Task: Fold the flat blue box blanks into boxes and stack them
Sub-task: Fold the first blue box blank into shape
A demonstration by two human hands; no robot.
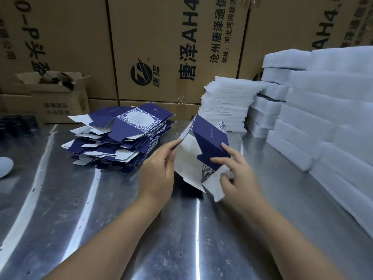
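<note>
1. The left grip (pixel 159 170) pinches the left edge of a half-opened blue box blank (pixel 210 142), held between both grips above the counter (pixel 181 239)
2. The right grip (pixel 240 174) clasps its lower right corner, forefinger on the blue panel
3. The stack of flat blanks (pixel 121 136) lies left of the left grip
4. White foam pads (pixel 228 106) are piled beyond the right grip

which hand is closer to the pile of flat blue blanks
Left. The left hand sits just right of the pile of flat blanks, gripping the box being folded; the right hand holds that box's far side, farther off.
</note>
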